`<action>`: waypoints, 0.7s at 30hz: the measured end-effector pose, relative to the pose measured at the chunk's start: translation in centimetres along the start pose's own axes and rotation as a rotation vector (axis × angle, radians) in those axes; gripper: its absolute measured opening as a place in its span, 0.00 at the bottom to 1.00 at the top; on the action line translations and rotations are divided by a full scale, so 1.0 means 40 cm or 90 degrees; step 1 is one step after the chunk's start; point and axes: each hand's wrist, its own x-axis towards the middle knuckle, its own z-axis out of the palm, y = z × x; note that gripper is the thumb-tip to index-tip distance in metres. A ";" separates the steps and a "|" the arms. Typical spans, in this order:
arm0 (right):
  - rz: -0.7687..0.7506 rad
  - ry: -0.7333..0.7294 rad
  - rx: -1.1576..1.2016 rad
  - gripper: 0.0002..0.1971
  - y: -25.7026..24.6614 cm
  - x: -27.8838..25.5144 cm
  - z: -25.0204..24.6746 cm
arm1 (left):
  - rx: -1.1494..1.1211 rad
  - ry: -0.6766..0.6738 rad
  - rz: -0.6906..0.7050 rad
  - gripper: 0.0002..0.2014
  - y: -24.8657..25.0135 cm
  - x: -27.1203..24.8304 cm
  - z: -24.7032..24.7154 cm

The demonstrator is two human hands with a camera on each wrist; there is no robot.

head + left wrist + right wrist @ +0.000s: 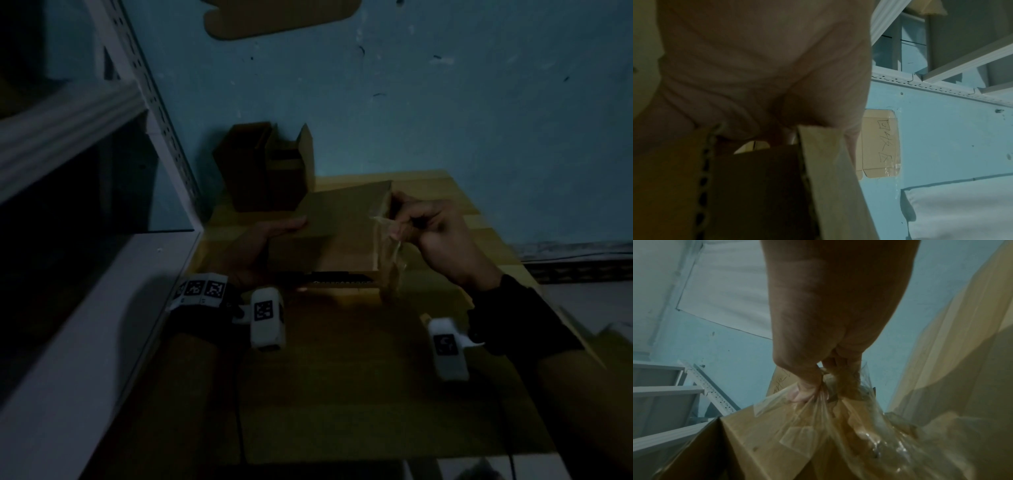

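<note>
Yellow wooden desk (pixel 342 394), flanked on its left by a white metal shelf rack (pixel 85 113). Over the desk's far half we find the brown corrugated cardboard box (pixel 342 219), held tilted between both hands. A darker open carton (pixel 260 168) stands behind it against the blue wall (pixel 445 102). The left hand (pixel 263 243) has its grip clamped on the box's left end, thumb on top. The right hand (pixel 435 233) has its grip pinched together on the crumpled clear plastic bag (pixel 390 260), which hangs at the box's right end.
</note>
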 end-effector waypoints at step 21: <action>0.147 -0.180 0.026 0.22 -0.044 -0.022 -0.055 | 0.017 0.058 0.090 0.07 0.018 -0.025 -0.001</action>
